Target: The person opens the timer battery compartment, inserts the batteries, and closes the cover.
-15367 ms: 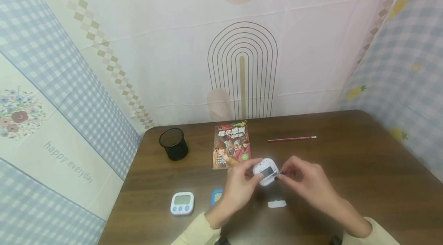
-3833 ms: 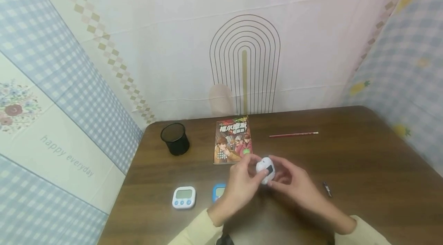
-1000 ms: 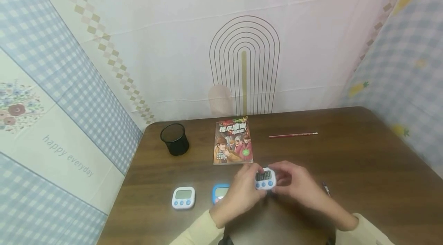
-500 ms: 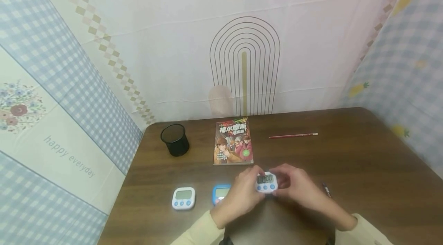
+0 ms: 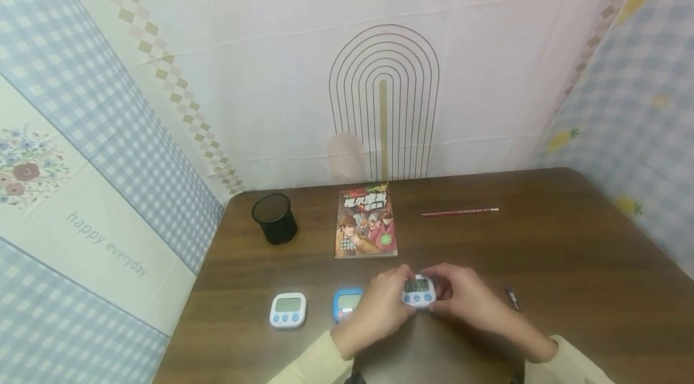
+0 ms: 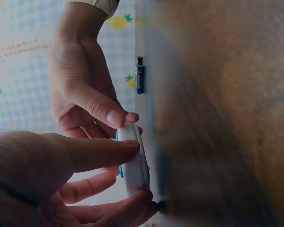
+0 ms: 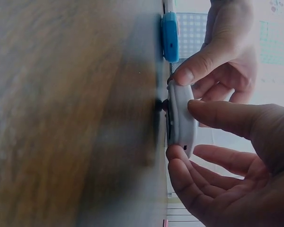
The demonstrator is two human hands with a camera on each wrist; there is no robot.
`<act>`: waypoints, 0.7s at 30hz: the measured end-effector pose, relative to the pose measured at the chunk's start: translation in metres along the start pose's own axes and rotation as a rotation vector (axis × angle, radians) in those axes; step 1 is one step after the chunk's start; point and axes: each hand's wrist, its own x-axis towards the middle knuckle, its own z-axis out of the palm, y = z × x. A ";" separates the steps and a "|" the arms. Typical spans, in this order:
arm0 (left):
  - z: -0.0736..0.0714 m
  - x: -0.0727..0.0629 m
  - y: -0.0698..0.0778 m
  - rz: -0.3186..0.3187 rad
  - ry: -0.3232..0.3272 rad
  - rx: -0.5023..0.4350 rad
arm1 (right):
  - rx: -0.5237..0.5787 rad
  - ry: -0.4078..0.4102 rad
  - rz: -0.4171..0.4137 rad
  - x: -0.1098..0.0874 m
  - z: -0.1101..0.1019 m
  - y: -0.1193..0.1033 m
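A white digital timer [image 5: 418,292] with blue buttons is held between both hands, its face turned up and dark digits lit on its display. My left hand [image 5: 382,302] grips its left edge between thumb and fingers. On the opposite edge, my right hand [image 5: 467,296] pinches it the same way. In the right wrist view, the timer [image 7: 182,118] is close over the tabletop. A blue timer [image 5: 346,302] lies left of my left hand, partly hidden by it. Farther left lies another white timer [image 5: 288,310]. A small dark battery [image 5: 512,298] rests beyond my right hand.
A comic-style book [image 5: 365,221] lies behind the hands, with a red pencil [image 5: 459,212] to its right. The black mesh pen cup [image 5: 275,219] stands at the back left of the brown table [image 5: 564,239]. Patterned cloth [image 5: 271,70] hangs behind and along both sides.
Earlier the timer's back showed, with my right hand at its battery slot and a white strip on the table. Now it is face up, digits showing, lowered toward the table; the battery lies right.
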 end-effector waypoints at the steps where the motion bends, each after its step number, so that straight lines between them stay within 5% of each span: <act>1: 0.000 0.000 0.000 0.005 0.001 0.010 | -0.002 -0.002 -0.001 0.000 0.000 0.000; 21: 0.007 -0.002 0.001 0.055 0.014 0.165 | -0.054 -0.050 0.023 -0.003 0.000 -0.004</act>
